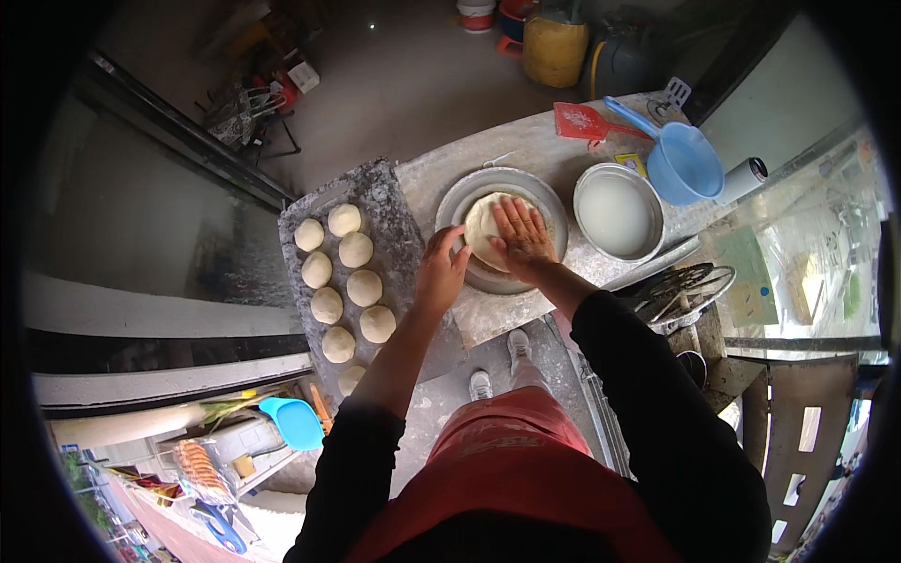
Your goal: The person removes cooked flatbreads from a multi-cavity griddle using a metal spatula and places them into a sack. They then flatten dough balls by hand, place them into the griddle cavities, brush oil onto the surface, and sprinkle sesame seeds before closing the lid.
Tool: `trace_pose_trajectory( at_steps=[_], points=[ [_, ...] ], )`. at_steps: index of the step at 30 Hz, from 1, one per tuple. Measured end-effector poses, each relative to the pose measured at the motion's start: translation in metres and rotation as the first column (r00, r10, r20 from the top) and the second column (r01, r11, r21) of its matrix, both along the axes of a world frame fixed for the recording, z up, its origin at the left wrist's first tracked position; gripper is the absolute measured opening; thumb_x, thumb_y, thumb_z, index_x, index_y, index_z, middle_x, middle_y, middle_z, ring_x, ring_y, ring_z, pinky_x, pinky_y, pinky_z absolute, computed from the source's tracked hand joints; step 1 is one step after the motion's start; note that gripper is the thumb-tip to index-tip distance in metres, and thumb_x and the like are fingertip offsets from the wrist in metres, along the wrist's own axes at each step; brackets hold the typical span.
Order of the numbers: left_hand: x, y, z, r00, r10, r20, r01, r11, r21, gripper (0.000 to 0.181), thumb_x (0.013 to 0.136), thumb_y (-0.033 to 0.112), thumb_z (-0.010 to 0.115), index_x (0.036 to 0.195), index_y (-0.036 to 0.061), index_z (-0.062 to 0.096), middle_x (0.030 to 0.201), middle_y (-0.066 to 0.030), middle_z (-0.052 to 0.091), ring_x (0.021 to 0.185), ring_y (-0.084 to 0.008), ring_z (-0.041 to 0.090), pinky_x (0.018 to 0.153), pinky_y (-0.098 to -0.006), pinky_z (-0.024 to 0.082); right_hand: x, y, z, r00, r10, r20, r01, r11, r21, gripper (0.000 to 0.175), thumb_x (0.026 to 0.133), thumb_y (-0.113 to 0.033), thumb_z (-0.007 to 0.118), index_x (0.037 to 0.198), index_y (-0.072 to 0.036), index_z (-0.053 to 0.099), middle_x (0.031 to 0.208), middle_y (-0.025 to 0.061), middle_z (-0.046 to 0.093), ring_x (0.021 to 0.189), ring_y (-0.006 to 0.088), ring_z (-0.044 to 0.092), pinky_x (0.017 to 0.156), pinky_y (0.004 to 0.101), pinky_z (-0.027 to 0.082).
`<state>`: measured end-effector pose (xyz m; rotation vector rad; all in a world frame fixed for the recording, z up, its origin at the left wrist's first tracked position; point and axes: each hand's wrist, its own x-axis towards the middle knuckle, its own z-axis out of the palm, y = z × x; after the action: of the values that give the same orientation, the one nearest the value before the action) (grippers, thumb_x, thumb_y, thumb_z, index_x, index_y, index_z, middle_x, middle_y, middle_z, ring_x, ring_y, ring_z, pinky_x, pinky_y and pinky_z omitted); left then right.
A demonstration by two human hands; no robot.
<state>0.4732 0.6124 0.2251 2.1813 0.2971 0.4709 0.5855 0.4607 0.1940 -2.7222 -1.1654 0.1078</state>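
A flattened round of dough (483, 226) lies in a wide, shallow metal pan (451, 199) in front of me. My right hand (521, 238) rests palm down on the right part of the dough, its fingers spread and pointing away from me. At the dough's left edge is my left hand (442, 271), thumb and fingers apart and curved around the rim side; whether the fingertips touch the dough is hard to tell. To the left, several round dough balls (364, 287) sit in two rows on a floury dark board (394, 211).
Right of the pan stands a metal bowl of whitish liquid (618, 214). Beyond it are a blue plastic dipper (683, 165), a red plastic scoop (584, 121), a slotted spatula (676, 92) and a bottle (742, 179). The worktable's near edge (503, 331) ends above my shoes.
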Motion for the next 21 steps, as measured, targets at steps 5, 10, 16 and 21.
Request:
trace_pose_trajectory(
  at_steps=[5, 10, 16, 21],
  points=[
    [0.082, -0.018, -0.015, 0.933, 0.013, -0.361, 0.098, 0.953, 0.288, 0.055, 0.080, 0.020, 0.065, 0.128, 0.0041, 0.042, 0.134, -0.0179, 0.043, 0.124, -0.0333, 0.040, 0.103, -0.0393, 0.035, -0.054, -0.102, 0.033, 0.994, -0.014, 0.112, 0.006, 0.998, 0.065, 0.066, 0.090, -0.032, 0.050, 0.145, -0.012, 0.020, 0.151, 0.0109, 0.016, 0.139, 0.0304, 0.015, 0.111, 0.0471, 0.019],
    [0.121, 0.002, -0.022, 0.738, 0.034, -0.674, 0.233, 0.925, 0.301, 0.060, 0.073, 0.044, 0.066, 0.113, 0.0000, 0.060, 0.111, -0.0210, 0.061, 0.103, -0.0332, 0.060, 0.088, -0.0392, 0.047, -0.163, -0.191, 0.066, 0.941, -0.269, -0.208, 0.332, 0.857, 0.394, 0.074, 0.082, -0.013, 0.063, 0.143, -0.009, 0.023, 0.147, 0.0258, 0.014, 0.133, 0.0428, 0.023, 0.107, 0.0430, 0.029],
    [0.088, -0.054, 0.034, 0.645, -0.664, -0.377, 0.406, 0.716, -0.567, 0.029, 0.091, 0.019, 0.055, 0.112, -0.0001, 0.058, 0.097, -0.0061, 0.064, 0.087, -0.0143, 0.061, 0.077, -0.0296, 0.048, -0.241, -0.279, 0.089, 0.642, -0.360, -0.677, 0.725, 0.572, 0.383, 0.070, 0.088, -0.022, 0.060, 0.144, -0.012, 0.020, 0.149, 0.0222, 0.014, 0.131, 0.0368, 0.032, 0.102, 0.0386, 0.037],
    [-0.001, -0.259, 0.091, 0.589, -0.808, -0.011, 0.414, 0.314, -0.854, 0.040, 0.095, 0.033, 0.050, 0.112, -0.0026, 0.056, 0.106, -0.0093, 0.061, 0.097, -0.0167, 0.059, 0.086, -0.0299, 0.045, -0.258, -0.330, 0.105, 0.444, 0.096, -0.891, 0.896, -0.060, 0.440, 0.074, 0.088, -0.039, 0.060, 0.143, -0.006, 0.023, 0.147, 0.0150, 0.027, 0.129, 0.0243, 0.038, 0.101, 0.0381, 0.037]
  ],
)
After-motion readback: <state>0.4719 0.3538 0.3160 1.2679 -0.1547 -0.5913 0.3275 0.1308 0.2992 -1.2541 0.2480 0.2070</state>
